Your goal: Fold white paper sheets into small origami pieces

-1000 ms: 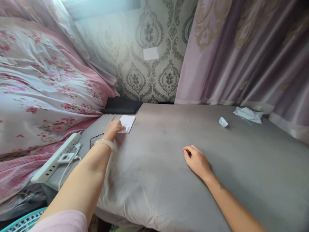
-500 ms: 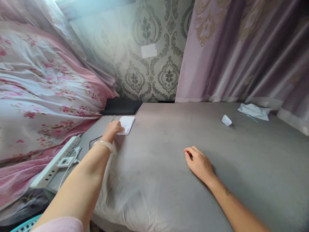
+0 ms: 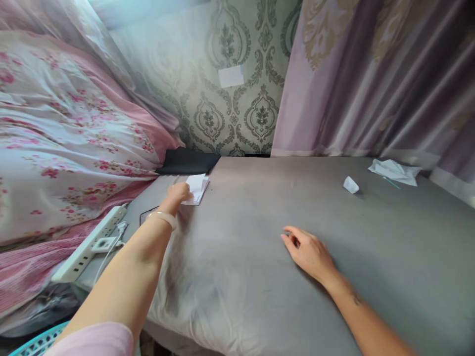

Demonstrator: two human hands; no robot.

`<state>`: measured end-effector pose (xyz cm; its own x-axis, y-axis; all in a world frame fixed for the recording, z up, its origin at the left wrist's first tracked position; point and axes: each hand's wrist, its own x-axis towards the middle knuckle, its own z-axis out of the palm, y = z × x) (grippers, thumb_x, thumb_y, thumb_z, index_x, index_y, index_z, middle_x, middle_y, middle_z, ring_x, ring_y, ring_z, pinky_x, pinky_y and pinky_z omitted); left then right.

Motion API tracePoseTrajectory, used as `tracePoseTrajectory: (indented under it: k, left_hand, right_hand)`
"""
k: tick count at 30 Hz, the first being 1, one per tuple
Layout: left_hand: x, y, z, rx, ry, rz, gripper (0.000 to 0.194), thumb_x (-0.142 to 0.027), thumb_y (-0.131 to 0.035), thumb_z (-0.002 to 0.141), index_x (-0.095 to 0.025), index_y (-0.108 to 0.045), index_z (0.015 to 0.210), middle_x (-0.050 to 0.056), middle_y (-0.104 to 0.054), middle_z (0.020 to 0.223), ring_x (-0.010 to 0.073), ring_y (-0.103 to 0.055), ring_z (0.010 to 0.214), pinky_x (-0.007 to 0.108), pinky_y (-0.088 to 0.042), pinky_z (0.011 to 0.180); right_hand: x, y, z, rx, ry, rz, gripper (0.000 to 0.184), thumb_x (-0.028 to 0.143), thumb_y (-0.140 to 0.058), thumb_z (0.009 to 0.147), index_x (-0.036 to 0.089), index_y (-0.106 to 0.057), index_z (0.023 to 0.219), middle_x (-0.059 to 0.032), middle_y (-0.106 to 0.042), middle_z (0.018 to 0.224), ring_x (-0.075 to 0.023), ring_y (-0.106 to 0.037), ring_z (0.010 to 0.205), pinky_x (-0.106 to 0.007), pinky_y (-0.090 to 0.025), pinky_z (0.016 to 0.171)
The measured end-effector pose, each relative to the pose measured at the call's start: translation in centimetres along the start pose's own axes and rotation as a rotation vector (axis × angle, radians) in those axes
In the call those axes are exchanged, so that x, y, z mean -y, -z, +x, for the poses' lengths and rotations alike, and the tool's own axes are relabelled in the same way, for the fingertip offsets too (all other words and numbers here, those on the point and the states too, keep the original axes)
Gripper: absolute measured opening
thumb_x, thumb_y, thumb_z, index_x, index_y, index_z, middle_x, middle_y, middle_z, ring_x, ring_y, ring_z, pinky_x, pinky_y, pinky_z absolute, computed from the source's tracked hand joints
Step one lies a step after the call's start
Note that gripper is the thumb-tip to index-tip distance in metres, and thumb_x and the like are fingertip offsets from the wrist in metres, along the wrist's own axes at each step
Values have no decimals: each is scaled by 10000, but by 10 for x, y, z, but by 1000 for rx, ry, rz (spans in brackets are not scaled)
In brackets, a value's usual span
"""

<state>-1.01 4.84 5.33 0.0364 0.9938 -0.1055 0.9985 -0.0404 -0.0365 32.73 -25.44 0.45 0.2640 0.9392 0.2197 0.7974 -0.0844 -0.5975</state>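
Near the far left corner of the bed (image 3: 252, 207), the left hand (image 3: 179, 192) pinches the top sheet (image 3: 195, 183) of a white paper stack (image 3: 204, 188), partly raised, not yet off; the right hand (image 3: 310, 253), loosely curled, holds nothing visible

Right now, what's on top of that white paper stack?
The left hand is on a top sheet, which sits askew to the stack. The hand hides the left edge, and most of the paper beneath is covered.

A power strip (image 3: 86, 248) lies near floral fabric (image 3: 81, 143).
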Motion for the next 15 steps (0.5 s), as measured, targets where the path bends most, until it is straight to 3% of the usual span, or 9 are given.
tracePoseTrajectory:
  k: [3,15]
  left_hand:
    - [2,1,3,7,4,-31,254,-272,-671,605,-218,-713,850,117,-716,997,327,-628,1007,334,-476,787]
    - [26,-1,16,29,-81,-258,164,-265,-629,567,-190,-693,697,51,-693,705,251,-653,782,276,-465,655]
  right_hand:
    - [1,-11,-1,26,36,-95,271,444,-477,878,268,-657,977,-19,-682,768,-184,-632,662,-281,-427,573]
    - [-4,-9,1,71,27,-89,271,437,-435,916,269,-642,962,-7,-672,813,-177,-634,700,-289,-441,634]
